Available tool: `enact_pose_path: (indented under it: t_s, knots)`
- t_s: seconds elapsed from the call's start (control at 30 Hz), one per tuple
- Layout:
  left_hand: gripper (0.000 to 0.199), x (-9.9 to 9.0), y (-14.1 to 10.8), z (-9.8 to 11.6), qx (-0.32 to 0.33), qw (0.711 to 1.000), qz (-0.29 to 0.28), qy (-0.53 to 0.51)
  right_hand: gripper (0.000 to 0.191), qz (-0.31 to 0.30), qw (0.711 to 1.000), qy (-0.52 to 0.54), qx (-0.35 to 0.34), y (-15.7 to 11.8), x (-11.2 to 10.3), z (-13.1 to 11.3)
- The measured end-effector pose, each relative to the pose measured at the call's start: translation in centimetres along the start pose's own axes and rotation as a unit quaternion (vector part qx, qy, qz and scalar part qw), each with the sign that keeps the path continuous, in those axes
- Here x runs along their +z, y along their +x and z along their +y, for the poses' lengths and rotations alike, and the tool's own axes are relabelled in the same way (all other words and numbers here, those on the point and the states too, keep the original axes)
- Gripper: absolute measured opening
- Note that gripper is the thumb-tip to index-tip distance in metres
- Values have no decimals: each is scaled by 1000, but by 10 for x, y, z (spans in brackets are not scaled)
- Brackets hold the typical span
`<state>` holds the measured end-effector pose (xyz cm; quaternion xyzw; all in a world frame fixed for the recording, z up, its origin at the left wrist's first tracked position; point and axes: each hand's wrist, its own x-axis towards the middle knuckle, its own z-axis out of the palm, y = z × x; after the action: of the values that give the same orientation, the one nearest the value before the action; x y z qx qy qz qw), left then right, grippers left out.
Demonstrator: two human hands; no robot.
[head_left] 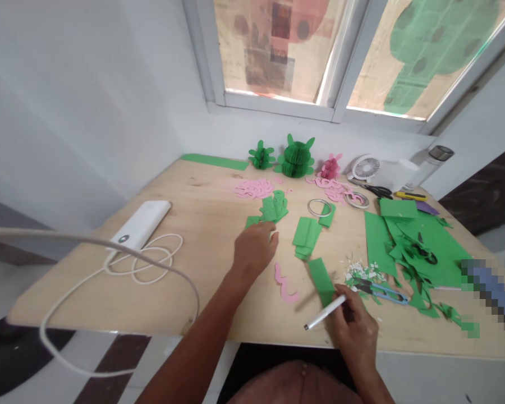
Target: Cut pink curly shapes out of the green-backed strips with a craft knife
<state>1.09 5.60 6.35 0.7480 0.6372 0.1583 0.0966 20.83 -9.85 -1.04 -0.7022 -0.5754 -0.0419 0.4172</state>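
Note:
My right hand (356, 325) is closed around a white pen (326, 312), whose dark end points down to the left. The same hand's fingertips are at the lower end of a green paper strip (320, 276) lying on the table. My left hand (256, 248) reaches forward beside a small pile of cut green paper pieces (274, 205). Its thumb stands apart from the fingers, which are partly hidden. A wavy pink paper cutout (284, 284) lies between my hands. Beyond it is a stack of green paper rectangles (306, 237), with a metal ring (319, 201) farther back.
Blue thread snips (387, 292) lie by white paper scraps at right, near green sheets (446, 252) and black scissors (423, 253). Green and pink paper figures (295, 160) and a small fan (365, 168) stand at the back. A white power bank (145, 221) with a looped cable is left.

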Motion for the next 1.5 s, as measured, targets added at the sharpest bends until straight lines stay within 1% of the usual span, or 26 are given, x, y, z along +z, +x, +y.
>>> enact_pose_path:
  t_s: [0.07,0.13,0.23,0.33,0.47,0.57,0.83,1.17,1.37,1.5]
  knots:
    - [22,-2,-8,-19,-21,1000,-5,16,28,-4,1000,-2,-4,0,0,1]
    - [29,0,-14,-33,-43,999,-6,32,28,-11,1000,0,-1,1,-1,1]
    - [39,6,-19,-43,-55,997,-9,51,28,-17,1000,4,11,1,-2,-1]
    - [39,10,-17,-44,-49,997,-13,65,29,-19,1000,4,22,1,-2,-2]
    - [23,12,-14,-47,-48,996,-14,76,30,-16,1000,7,17,1,-2,-1]
    - [18,11,-14,-52,-58,995,-13,82,29,-20,1000,9,9,1,-2,1]
    - [19,5,-20,-61,-81,991,-8,103,33,-10,1000,-14,-5,2,-1,2]
    - [23,-1,-33,-70,-111,987,1,120,37,-16,999,-32,10,1,-2,3]
    - [20,-1,-39,-70,-106,988,1,110,41,-36,998,-49,26,0,-4,4]
    - [20,-1,-42,-69,-99,990,2,104,44,-33,998,-58,22,1,-5,4]
